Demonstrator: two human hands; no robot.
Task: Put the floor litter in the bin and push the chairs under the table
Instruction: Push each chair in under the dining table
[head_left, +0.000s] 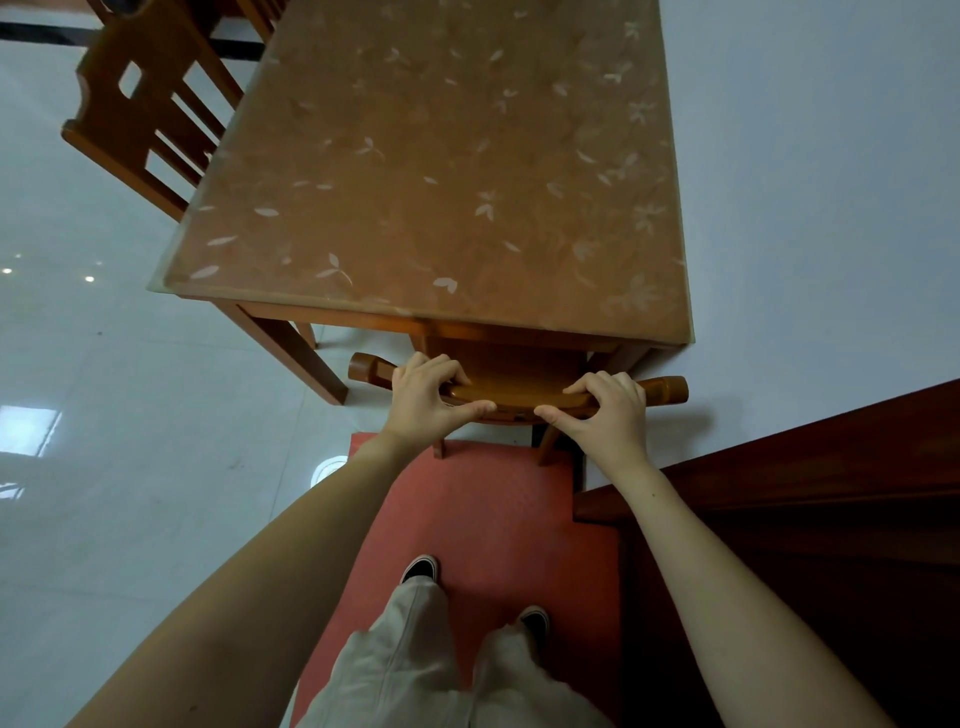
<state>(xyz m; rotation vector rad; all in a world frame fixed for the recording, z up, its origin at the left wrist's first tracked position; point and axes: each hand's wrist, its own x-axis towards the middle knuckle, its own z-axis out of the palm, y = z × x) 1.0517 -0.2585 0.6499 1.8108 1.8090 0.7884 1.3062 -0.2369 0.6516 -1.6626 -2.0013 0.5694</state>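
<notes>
Underfoot, red mat (483, 519) on pale floor (104, 415), shoes (420, 567) on it. Ahead, left hand (426, 400) and right hand (608, 410) both curl round top rail of chair (519, 392), thumbs on near side. Chair seat sits mostly under near end of worktop (441, 182). Second chair (140, 114) farther off, just beside worktop's left edge.

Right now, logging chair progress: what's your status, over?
Left hand, right hand both gripping near chair by its top rail. Seat mostly under table. Nothing seen blocking. Second chair at table's left side.

Chair (519, 387) under table (441, 171), near end
</notes>
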